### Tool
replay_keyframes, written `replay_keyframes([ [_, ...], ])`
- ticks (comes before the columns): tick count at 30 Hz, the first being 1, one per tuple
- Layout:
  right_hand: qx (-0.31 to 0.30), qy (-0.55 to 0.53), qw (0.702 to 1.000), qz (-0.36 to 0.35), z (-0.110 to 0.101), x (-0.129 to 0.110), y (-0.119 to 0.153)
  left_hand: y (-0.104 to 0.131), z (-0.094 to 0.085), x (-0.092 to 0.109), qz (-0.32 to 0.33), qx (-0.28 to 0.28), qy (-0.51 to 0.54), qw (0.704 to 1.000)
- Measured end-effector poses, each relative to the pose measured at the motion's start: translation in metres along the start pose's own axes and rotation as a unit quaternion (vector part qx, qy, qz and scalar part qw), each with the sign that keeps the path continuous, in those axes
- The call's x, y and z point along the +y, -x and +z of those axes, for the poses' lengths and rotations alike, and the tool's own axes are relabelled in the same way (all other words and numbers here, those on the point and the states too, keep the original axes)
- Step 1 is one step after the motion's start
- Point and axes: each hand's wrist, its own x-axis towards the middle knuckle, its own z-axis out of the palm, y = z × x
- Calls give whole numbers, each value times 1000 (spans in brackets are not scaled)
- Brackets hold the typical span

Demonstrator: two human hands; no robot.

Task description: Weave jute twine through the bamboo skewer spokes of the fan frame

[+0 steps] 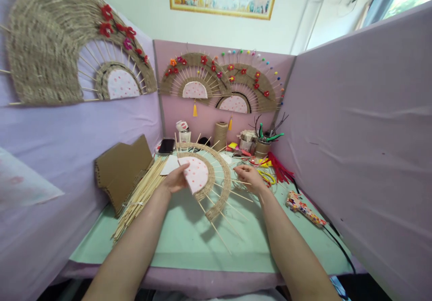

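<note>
A half-round woven fan (224, 184) of thin sticks and twine is held tilted above the table, its sticks fanning to the right. At its middle is a white half-circle with pink dots (195, 173). My left hand (177, 179) grips this half-circle at its straight edge, thumb on the front and fingers behind. Just beyond the woven band on the right, my right hand (249, 177) is closed in a pinch beside the stick ends. What lies between its fingertips is too small to make out. Loose loops of twine (243, 163) lie behind that hand.
A stick bundle (143, 197) and folded cardboard (118, 170) lie left, near a phone (166, 146). Behind stand a twine spool (221, 134) and tool pot (262, 148). A patterned glue gun (305, 208) with a cord lies right. Finished fans (195, 62) hang on the partitions.
</note>
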Motion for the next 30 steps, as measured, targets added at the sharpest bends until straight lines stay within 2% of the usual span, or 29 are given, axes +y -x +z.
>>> replay_keyframes([
  [3, 0, -27, 1000, -10, -5, 0, -1, 4, -2, -6, -43, -49, -92, 994],
  [7, -14, -102, 994, -34, -6, -4, -2, -2, -7, -11, -16, -76, -95, 992],
  [12, -17, -152, 988, -36, -5, -7, -2, -8, -10, -12, 27, -64, -66, 995],
  [23, -81, -151, 985, -28, -3, -11, 5, -4, -7, -12, 34, -44, -45, 997],
  [30, -67, -153, 985, -32, -3, -10, 3, -5, -11, -6, 46, -44, -36, 997],
])
